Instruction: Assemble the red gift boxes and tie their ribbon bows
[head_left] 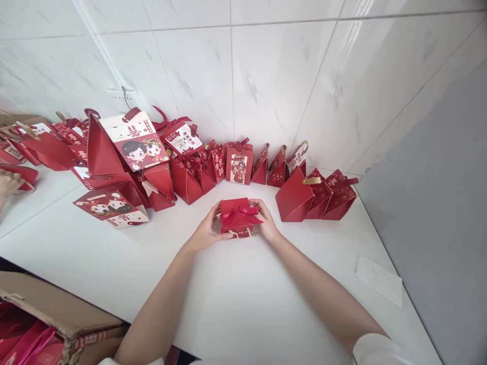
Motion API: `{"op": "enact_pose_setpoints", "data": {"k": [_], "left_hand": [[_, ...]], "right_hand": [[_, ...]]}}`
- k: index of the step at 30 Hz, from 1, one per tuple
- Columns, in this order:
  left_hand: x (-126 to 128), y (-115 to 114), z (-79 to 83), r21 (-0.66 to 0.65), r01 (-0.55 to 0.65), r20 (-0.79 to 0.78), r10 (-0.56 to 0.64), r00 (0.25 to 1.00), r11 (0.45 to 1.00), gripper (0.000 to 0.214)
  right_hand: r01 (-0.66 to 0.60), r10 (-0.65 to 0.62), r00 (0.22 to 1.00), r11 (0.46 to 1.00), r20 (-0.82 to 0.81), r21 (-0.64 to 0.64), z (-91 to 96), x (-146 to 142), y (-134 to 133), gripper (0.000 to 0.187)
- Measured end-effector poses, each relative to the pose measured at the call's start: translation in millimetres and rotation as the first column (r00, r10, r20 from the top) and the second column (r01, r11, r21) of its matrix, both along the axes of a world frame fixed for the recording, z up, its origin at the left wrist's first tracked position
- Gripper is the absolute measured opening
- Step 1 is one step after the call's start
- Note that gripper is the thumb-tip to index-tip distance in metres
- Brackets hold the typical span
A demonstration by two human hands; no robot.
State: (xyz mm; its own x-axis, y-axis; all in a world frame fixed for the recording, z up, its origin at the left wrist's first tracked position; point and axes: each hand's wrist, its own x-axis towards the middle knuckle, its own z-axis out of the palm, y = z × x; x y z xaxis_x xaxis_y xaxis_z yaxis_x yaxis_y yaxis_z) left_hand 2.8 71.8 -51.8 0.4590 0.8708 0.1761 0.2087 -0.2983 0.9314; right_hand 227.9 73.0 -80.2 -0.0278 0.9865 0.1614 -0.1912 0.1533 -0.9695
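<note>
Between my two hands is a small red gift box (239, 229) with a ribbon bow (239, 214) on its front and twisted gold cord handles (243, 233) at its near side. My left hand (207, 228) grips its left side, thumb near the cord and fingers behind the edge. On the right side my right hand (268, 223) closes around the box, fingers by the ribbon's end. The box is at the white table, just in front of a row of red boxes; whether its base touches the tabletop, I cannot tell.
Red gift boxes (239, 165) line the wall, with larger ones (294, 197) at right and a stacked pile (129, 144) at left. A cardboard carton (57, 304) of red items stands lower left. White paper (379, 281) lies right. Another person's hand (9, 183) shows far left.
</note>
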Motion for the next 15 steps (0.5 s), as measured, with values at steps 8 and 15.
{"op": "enact_pose_setpoints", "data": {"k": [8,15], "left_hand": [[-9,-7,26.3,-0.001,-0.096,0.152,0.095,0.984,0.995,0.044],[10,-17,23.7,0.213,-0.139,-0.102,0.163,0.981,0.967,0.030]], "right_hand": [[0.069,-0.067,0.983,0.998,0.168,-0.006,54.6,35,3,0.025],[-0.355,0.123,0.736,0.908,0.666,0.225,96.7,23,-35,0.018]]}}
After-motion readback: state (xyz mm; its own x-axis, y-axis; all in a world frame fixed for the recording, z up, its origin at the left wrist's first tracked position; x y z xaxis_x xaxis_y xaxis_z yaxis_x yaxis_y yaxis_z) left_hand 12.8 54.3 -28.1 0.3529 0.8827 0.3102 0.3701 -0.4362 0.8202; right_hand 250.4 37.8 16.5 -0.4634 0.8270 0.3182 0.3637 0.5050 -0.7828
